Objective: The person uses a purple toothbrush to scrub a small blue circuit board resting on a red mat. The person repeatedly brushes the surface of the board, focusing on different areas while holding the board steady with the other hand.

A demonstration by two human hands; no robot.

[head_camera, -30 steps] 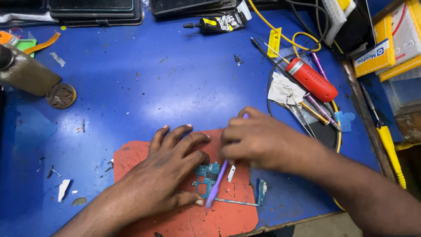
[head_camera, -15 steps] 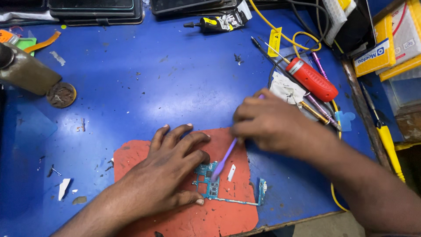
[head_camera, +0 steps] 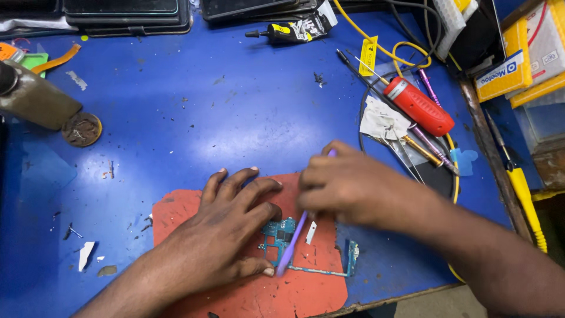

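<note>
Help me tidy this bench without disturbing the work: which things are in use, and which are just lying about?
In use:
left hand pressing the circuit board
right hand holding the purple tool
red mat

Lying about:
red-handled tool
glue tube
yellow screwdriver
yellow cable
white cloth

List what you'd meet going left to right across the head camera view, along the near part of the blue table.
White scrap → left hand → purple tool → right hand → yellow-handled screwdriver.
</note>
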